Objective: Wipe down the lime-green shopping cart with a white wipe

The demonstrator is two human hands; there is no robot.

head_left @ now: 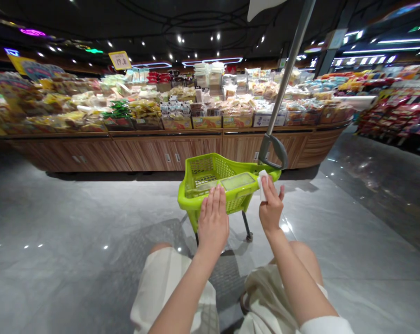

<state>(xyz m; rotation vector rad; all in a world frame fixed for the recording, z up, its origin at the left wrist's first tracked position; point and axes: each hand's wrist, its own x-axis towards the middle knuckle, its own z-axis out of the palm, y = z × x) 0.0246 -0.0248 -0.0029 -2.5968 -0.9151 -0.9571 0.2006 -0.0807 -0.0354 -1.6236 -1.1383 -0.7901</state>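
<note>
Green cart [192,203] with both hands at its near rim

From the head camera, the cart stands on the shiny grey floor [74,218], just ahead of the person's knees. The left hand [214,220] lies palm down on the near rim, its fingers straight and side by side, with no object gripped. Just beside those fingers, a clear panel [238,182] runs along the rim. The right hand [271,206] holds a white cloth [262,180] between thumb and fingers at the rim's right end. Close by that hand, a grey loop handle [281,154] sits at the foot of a tall metal pole [289,69]. One small wheel [249,237] shows below the basket. Beyond the cart, a long wooden counter [199,144] carries packaged goods [147,110], with a yellow-edged price sign [119,60] above them.
</note>
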